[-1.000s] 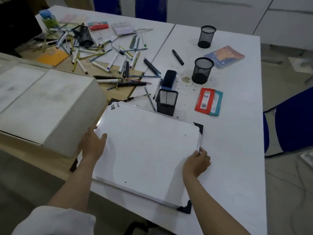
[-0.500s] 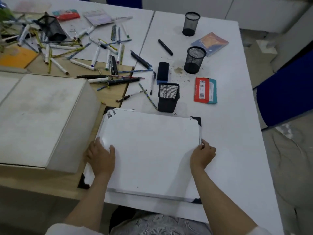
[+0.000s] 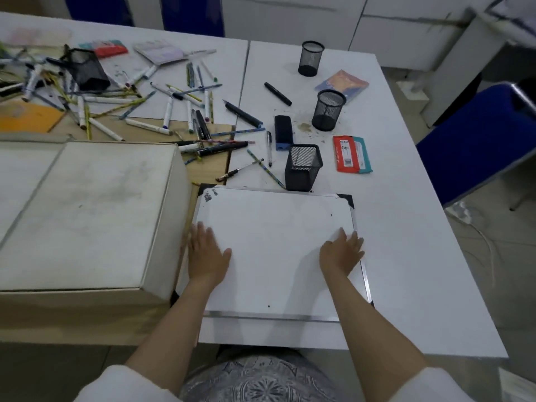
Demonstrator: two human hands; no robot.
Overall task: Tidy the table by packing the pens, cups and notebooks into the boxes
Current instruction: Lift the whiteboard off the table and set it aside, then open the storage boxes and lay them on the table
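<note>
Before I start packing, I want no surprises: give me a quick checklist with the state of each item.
1. Hands free: ok. Left hand and right hand lie flat on the whiteboard, holding nothing.
2. Whiteboard settled: ok, flat on the table, inside its near edge.
3. Box open for packing: not ok, its top flaps look closed.
4. Cups reachable: ok. The square cup stands upright just beyond the whiteboard; round cups stand farther back.
5. Pens gathered: not ok, scattered loose across the table.
6. Room inside the box: cannot tell, interior hidden.
</note>
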